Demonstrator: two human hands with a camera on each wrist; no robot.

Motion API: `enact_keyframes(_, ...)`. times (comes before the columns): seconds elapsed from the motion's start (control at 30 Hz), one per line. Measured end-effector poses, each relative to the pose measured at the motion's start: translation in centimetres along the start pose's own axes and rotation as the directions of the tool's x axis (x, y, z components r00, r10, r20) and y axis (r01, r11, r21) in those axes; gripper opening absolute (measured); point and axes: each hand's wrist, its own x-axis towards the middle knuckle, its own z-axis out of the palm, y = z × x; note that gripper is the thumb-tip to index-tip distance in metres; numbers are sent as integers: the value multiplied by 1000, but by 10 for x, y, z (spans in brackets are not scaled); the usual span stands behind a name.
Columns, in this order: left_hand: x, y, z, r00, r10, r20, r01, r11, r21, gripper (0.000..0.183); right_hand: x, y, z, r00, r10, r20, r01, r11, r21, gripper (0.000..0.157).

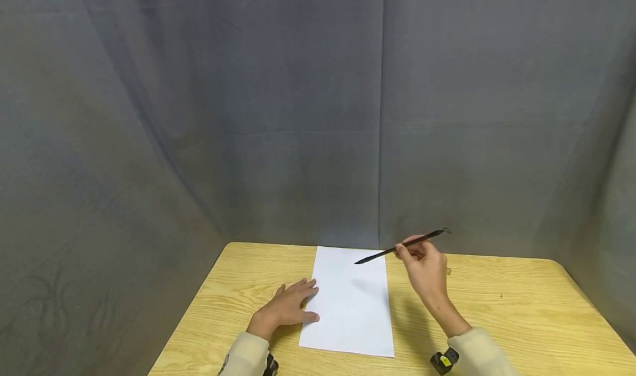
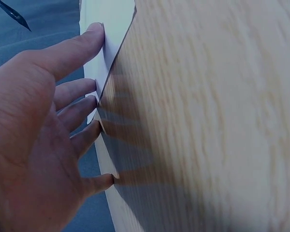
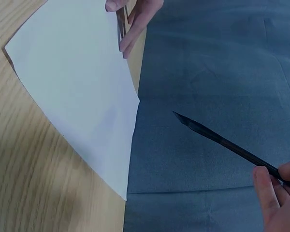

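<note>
A blank white sheet of paper (image 1: 348, 321) lies on the wooden table. My left hand (image 1: 288, 306) rests at its left edge with the fingers spread; in the left wrist view, the thumb and some fingertips touch the paper (image 2: 117, 24) and others reach the wood. Above the paper's far right side, my right hand (image 1: 429, 271) pinches a black calligraphy brush (image 1: 381, 253) between thumb and fingers. Its pointed dark tip (image 3: 183, 120) slants down to the left, clear of the sheet, and a small loop hangs from the other end.
The light wood-grain table (image 1: 521, 315) extends to both sides of the sheet. Grey cloth (image 1: 298, 116) hangs behind the table and along both sides. A small brownish mark (image 1: 449, 271) shows on the tabletop beside the right hand.
</note>
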Motion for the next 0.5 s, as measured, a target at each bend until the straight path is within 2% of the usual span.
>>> enact_keyframes(0.5,-1,2,0,1000,7,5,-7,1000,3,69,-11,0,14,999,5,39,-6,1000,22,9)
